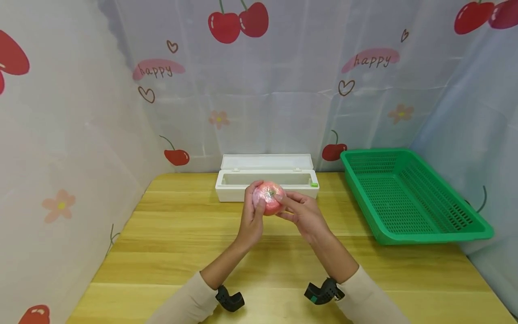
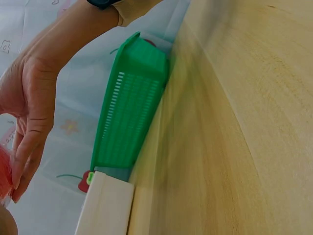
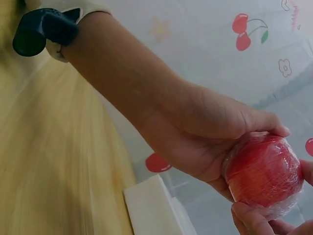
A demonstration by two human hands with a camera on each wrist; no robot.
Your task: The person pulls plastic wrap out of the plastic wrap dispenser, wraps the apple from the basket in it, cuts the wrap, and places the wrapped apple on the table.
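Observation:
A red apple (image 1: 272, 206) wrapped in clear plastic film is held above the table, in front of a white box. My left hand (image 1: 252, 220) grips its left side, thumb across the near face and fingers behind. On the other side, my right hand (image 1: 306, 217) pinches the film-covered apple, its thumb near the stem. The right wrist view shows wrinkled, shiny film around the apple (image 3: 266, 169), with fingers on both sides. Only a sliver of the apple (image 2: 5, 174) appears at the edge of the left wrist view.
The long white box (image 1: 234, 194) stands at the back of the wooden table (image 1: 170, 238), lid raised, a small green piece (image 1: 314, 184) at its right end. At right sits a green perforated basket (image 1: 437, 238). Cherry-printed curtains (image 1: 275, 121) surround the table.

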